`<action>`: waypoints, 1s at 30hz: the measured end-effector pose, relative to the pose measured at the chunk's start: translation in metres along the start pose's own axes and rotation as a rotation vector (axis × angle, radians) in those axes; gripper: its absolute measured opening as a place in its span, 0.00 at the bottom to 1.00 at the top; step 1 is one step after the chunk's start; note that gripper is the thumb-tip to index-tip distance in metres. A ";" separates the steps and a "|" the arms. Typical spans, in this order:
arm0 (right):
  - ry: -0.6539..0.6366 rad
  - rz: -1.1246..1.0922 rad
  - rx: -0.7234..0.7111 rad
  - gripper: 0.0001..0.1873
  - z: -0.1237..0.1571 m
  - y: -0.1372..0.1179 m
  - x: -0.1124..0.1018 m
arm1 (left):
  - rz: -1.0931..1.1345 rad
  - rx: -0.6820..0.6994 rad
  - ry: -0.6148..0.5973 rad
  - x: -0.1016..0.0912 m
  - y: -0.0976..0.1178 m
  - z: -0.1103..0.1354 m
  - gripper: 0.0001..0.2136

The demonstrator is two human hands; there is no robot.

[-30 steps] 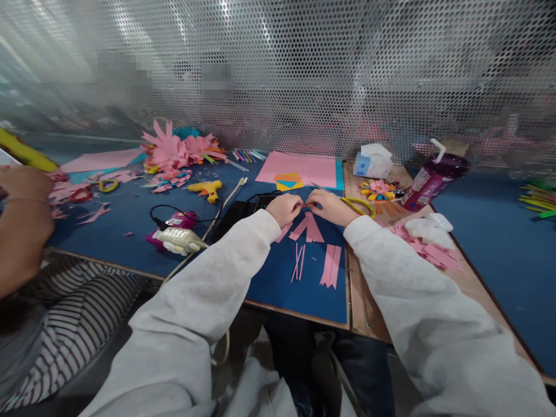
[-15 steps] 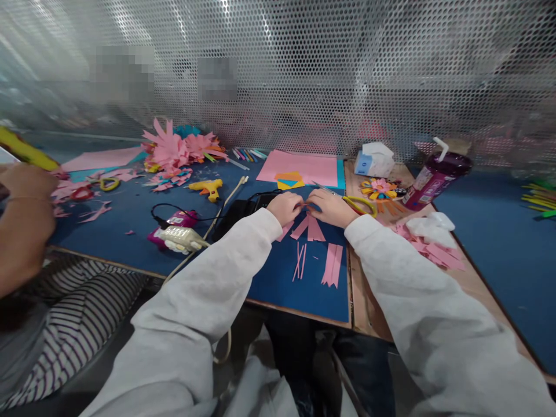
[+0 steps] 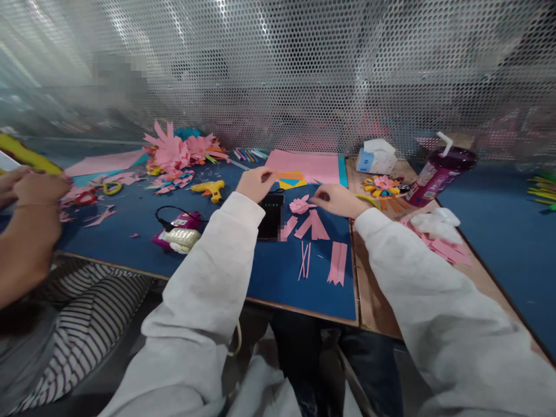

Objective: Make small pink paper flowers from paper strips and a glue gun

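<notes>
The right hand (image 3: 336, 201) is beside a pink paper flower (image 3: 300, 205); whether it or the left hand (image 3: 252, 185) pinches anything, I cannot tell. Tissue box (image 3: 366, 161) contains tissue (image 3: 379, 147), purple bottle (image 3: 441, 176) a straw (image 3: 447, 147).

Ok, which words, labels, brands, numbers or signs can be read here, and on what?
Nothing reads with certainty.
Black screen: lit digits, too small to read surely.
Purple bottle: label print blurred.
Tissue box: small mark, unreadable.
Purple packet: pale label, too small.
</notes>
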State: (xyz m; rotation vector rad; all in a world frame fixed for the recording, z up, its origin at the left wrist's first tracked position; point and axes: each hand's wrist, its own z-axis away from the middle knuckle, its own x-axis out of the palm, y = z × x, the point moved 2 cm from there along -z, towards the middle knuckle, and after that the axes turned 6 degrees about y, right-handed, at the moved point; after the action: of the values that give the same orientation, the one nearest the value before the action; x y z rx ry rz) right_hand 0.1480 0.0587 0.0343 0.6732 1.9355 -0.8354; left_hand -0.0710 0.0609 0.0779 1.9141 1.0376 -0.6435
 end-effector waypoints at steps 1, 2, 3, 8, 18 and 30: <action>-0.061 -0.065 0.050 0.31 -0.004 -0.009 -0.001 | -0.031 -0.022 0.011 -0.007 -0.003 -0.002 0.10; -0.234 -0.248 0.177 0.37 -0.008 -0.020 0.002 | -0.056 -0.037 0.035 -0.012 -0.006 -0.004 0.10; -0.439 -0.395 0.289 0.41 -0.011 -0.033 0.008 | -0.076 -0.048 0.061 -0.016 -0.009 -0.005 0.10; -1.102 -0.411 0.529 0.45 -0.029 -0.085 0.041 | -0.169 -0.075 0.087 -0.014 -0.022 -0.004 0.12; -1.138 -0.229 0.215 0.36 -0.058 -0.090 0.074 | -0.222 -0.095 0.053 -0.008 -0.023 -0.001 0.13; -1.290 -0.133 0.556 0.42 -0.048 -0.099 0.057 | -0.228 -0.097 0.002 -0.005 -0.025 -0.001 0.14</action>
State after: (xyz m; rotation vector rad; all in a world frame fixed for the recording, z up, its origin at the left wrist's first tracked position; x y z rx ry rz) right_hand 0.0258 0.0405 0.0299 0.1635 0.5763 -1.4299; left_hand -0.0943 0.0674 0.0713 1.7279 1.2769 -0.7058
